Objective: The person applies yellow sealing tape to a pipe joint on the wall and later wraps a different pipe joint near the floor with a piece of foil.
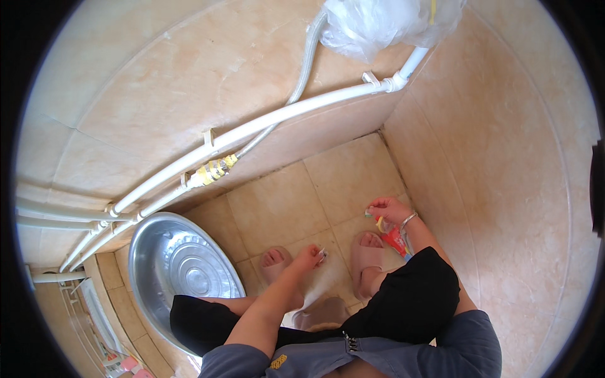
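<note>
Red packet [395,239]: glossy, crumpled, yellow toward its upper end
Metal basin [150,252]: silvery, concentric rings in its bottom
Plastic bag [384,25]: translucent, contents unclear
Right hand [389,210]: fingers curled narrow, holding the packet, which extends below them
Left hand [308,258]: fingertips pinching a small pale piece [322,255]

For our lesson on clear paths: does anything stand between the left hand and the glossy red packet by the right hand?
Yes: in this view, the right pink open-toed slipper lies between the left hand and the red packet; relative heights are unclear.
</note>
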A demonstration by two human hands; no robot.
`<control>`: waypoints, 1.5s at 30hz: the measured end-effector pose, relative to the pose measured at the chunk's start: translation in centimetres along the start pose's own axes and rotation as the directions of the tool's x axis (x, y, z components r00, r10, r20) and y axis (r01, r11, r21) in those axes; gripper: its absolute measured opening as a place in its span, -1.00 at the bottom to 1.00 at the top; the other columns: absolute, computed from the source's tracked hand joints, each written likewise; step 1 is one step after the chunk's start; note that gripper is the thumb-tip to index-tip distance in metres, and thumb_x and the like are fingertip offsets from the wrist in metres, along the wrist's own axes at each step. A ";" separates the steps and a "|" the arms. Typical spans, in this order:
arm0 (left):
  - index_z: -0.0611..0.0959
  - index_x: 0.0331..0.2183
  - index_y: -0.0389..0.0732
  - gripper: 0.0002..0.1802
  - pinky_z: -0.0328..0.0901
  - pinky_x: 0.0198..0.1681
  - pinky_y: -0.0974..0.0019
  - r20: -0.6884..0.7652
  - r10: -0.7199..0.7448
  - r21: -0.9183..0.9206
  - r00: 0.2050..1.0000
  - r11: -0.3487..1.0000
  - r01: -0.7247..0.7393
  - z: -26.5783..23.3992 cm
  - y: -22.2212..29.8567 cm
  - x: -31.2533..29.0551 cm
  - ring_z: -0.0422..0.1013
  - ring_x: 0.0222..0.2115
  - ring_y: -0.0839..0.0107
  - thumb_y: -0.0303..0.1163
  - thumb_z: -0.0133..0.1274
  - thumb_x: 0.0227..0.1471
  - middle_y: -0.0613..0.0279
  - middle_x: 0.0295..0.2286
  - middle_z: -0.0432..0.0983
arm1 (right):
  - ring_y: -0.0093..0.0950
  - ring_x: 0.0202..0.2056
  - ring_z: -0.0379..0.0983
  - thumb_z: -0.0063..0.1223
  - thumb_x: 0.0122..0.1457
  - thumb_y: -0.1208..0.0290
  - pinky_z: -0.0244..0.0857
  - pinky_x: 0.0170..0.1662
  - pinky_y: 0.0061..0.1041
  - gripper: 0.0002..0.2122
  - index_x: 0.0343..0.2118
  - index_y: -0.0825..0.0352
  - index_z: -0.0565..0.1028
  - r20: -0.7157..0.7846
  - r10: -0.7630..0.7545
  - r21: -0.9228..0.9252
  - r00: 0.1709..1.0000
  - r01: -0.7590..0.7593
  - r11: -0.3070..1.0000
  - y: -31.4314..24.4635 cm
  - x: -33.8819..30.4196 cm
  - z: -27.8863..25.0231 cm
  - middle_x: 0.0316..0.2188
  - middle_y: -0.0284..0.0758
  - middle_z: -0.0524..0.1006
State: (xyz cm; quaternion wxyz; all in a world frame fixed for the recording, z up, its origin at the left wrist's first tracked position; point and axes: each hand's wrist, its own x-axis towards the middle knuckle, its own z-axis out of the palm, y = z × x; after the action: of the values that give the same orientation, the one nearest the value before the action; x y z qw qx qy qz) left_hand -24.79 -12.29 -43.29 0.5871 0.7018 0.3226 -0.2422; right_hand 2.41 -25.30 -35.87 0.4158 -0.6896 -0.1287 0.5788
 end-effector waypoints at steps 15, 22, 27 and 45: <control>0.35 -0.20 -0.31 -0.73 0.34 -0.30 0.35 -0.098 0.267 -0.923 0.959 0.336 -0.188 -3.1 14.3 -3.8 0.38 -0.40 0.40 -0.38 -0.21 0.06 0.17 -0.37 0.39 | -0.62 -0.55 0.34 0.10 -0.12 0.35 0.23 -0.44 -0.63 -0.75 -0.31 0.25 0.47 0.224 -0.505 -0.602 0.834 0.526 0.601 -7.3 -1.8 7.5 -0.55 -0.38 0.47; 0.38 -0.26 -0.29 -0.79 0.32 -0.44 0.42 -0.185 0.208 -0.864 0.961 0.430 -0.260 -4.6 14.6 -4.9 0.38 -0.49 0.45 -0.39 -0.18 0.05 0.17 -0.44 0.42 | -0.64 -0.47 0.34 -0.02 -0.01 0.41 0.25 -0.41 -0.62 -0.72 -0.18 0.27 0.38 0.248 -0.428 -0.368 0.869 0.494 0.788 -12.2 -6.7 3.6 -0.54 -0.42 0.44; 0.41 -0.37 -0.27 -0.90 0.31 -0.43 0.43 -0.256 0.150 -0.909 0.955 0.300 -0.290 -7.7 15.2 -8.9 0.37 -0.45 0.42 -0.50 -0.19 0.01 0.12 -0.41 0.41 | -0.62 -0.46 0.40 0.01 0.01 0.45 0.27 -0.42 -0.63 -0.87 -0.36 0.31 0.48 0.423 -0.497 -0.342 0.758 0.641 0.687 -16.0 -19.6 0.5 -0.51 -0.39 0.49; 0.40 -0.51 -0.31 -0.88 0.06 -0.60 0.50 -0.242 0.250 -0.899 0.938 0.306 -0.314 -6.1 15.2 -20.4 0.13 -0.66 0.51 -0.63 -0.17 -0.26 0.22 -0.58 0.27 | -0.46 -0.65 0.40 -0.01 -0.01 0.26 0.25 -0.59 -0.54 -0.70 -0.17 0.05 0.31 0.289 -0.516 -0.671 0.806 0.556 0.491 -3.3 -28.6 10.0 -0.68 -0.44 0.45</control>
State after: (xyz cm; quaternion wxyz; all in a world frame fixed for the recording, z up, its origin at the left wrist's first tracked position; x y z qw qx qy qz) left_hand -27.59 -11.28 -17.26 0.9022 0.2998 0.2908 0.1080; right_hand -14.14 -37.84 -13.50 0.2613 -0.7062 -0.5655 0.3364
